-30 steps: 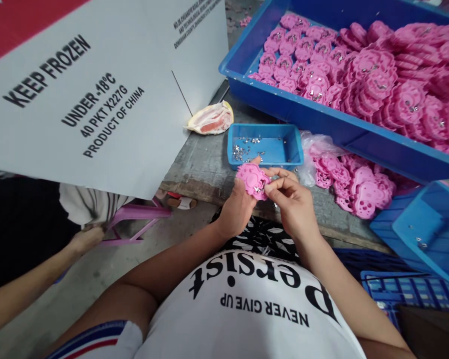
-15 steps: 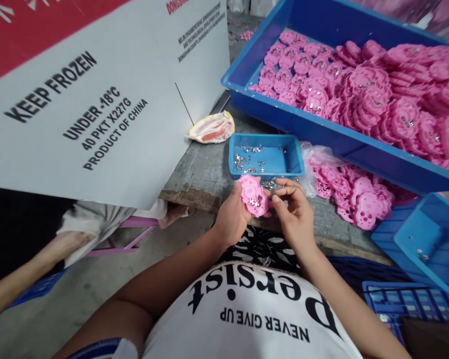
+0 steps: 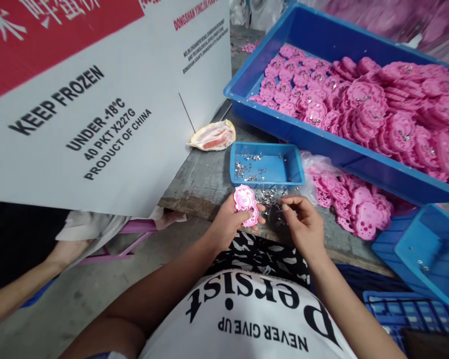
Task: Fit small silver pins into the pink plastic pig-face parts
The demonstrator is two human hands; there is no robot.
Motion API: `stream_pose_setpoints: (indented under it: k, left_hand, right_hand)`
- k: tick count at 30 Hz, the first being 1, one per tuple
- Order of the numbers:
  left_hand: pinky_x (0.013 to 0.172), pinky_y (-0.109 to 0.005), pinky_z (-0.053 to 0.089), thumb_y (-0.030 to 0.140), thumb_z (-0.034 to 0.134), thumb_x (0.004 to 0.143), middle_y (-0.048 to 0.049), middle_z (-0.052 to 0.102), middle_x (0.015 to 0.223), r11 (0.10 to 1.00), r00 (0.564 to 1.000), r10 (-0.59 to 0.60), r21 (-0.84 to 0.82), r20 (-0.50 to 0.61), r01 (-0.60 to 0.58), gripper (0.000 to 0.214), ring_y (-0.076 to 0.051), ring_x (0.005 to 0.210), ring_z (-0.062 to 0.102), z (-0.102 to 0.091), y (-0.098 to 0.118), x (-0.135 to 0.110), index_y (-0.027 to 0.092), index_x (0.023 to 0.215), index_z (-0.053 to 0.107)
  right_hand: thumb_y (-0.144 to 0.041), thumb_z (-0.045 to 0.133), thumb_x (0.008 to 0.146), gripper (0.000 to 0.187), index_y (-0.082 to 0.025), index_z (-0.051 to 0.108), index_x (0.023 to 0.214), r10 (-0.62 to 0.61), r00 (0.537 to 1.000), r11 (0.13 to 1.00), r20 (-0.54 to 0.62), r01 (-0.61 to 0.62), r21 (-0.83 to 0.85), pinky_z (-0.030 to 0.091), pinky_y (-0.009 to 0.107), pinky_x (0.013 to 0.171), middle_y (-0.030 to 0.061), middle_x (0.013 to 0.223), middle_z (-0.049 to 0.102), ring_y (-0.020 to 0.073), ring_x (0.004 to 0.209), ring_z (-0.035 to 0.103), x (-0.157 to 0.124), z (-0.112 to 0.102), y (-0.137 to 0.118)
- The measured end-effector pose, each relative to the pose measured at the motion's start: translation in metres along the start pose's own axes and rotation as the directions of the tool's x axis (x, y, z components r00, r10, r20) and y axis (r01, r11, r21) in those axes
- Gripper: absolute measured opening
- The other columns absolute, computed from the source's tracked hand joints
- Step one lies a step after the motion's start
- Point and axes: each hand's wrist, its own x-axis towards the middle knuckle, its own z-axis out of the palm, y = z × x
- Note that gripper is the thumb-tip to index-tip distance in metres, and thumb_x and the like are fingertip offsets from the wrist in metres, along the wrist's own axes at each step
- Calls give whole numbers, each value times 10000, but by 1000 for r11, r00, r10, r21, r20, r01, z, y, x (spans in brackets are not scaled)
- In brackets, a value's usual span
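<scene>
My left hand (image 3: 227,222) is closed round a pink scalloped plastic piece (image 3: 246,202), its thumb lying across the lower part of the face. Small metal bits show on the piece near the thumb. To the right, my right hand (image 3: 306,222) has its thumb and index finger pinched over a scatter of small shiny metal parts (image 3: 269,196) at the table edge. Whatever lies between those fingertips is too small to make out. Just beyond both hands sits a small blue tray (image 3: 267,184) with more metal parts in it.
A large blue bin (image 3: 344,142) holds many pink pieces (image 3: 366,107). More pink pieces (image 3: 362,212) lie beside a plastic bag. Another blue container (image 3: 400,239) stands right. A white carton (image 3: 145,149) and a fruit wedge (image 3: 215,137) are left. Another person's arm (image 3: 30,284) shows lower left.
The pink piece has turned in my left hand, and the thumb now covers its lower face. My right hand has moved slightly right and down, away from the piece, to the metal parts.
</scene>
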Motion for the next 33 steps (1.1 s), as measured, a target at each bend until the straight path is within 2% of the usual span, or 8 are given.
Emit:
stream_pose_setpoints:
  k: [6, 13, 16, 20, 25, 28, 33]
  left_hand:
    - [568, -251, 534, 257, 775, 778, -115, 778, 1042, 1000, 1000, 1, 10, 1, -1, 460, -188, 739, 743, -1, 1, 2, 155, 1182, 580]
    - [482, -244, 471, 280, 735, 777, -73, 762, 913, 1000, 1000, -17, -15, -24, 17, 429, -172, 638, 693, 3, -1, 2, 162, 1149, 557]
    - [467, -259, 468, 450, 719, 840, -69, 754, 872, 998, 1000, -15, -64, 12, 16, 439, -190, 620, 696, 2, -4, 3, 183, 1145, 551]
    - [451, -276, 469, 707, 631, 864, -107, 755, 874, 994, 998, -10, -110, 56, 16, 603, -227, 655, 716, 3, -7, 6, 168, 1129, 581]
    - [442, -281, 473, 784, 570, 862, -143, 761, 889, 994, 996, -19, -104, 83, 27, 717, -278, 752, 744, 7, -8, 6, 141, 1177, 613]
    - [425, -276, 472, 790, 565, 863, -126, 754, 845, 995, 994, -31, -91, 102, 40, 706, -246, 665, 721, 8, -11, 6, 140, 1132, 624]
    - [393, -272, 476, 839, 578, 815, -103, 736, 768, 998, 990, -49, -23, 134, 52, 731, -197, 544, 665, 4, -23, 9, 134, 996, 649]
  right_hand:
    - [-340, 649, 900, 120, -230, 692, 920, -21, 999, 999, 38, 22, -25, 547, 354, 770, 44, 900, 759, 208, 832, 693, -1, 3, 2]
    - [-353, 667, 893, 133, -227, 694, 926, 46, 997, 998, 55, -43, -46, 536, 364, 776, 42, 896, 768, 210, 814, 699, -5, -4, 8]
    - [-341, 668, 896, 124, -226, 697, 932, 74, 997, 996, 39, -71, -55, 531, 367, 802, 42, 912, 771, 207, 838, 704, -9, -9, 12]
    - [-338, 664, 897, 130, -219, 700, 935, 101, 994, 994, 36, -99, -52, 533, 370, 815, 48, 916, 777, 206, 847, 712, -16, -15, 19]
    - [-377, 676, 893, 167, -221, 701, 948, 137, 990, 989, 25, -136, -59, 536, 380, 826, 52, 925, 782, 216, 856, 721, -26, -24, 27]
    - [-398, 683, 887, 187, -223, 700, 953, 166, 986, 984, -9, -166, -62, 531, 385, 830, 51, 913, 780, 219, 848, 720, -28, -36, 31]
    - [-424, 699, 847, 227, -214, 693, 932, 216, 961, 971, -172, -230, -60, 494, 342, 719, 45, 866, 753, 187, 735, 653, -28, -60, 39]
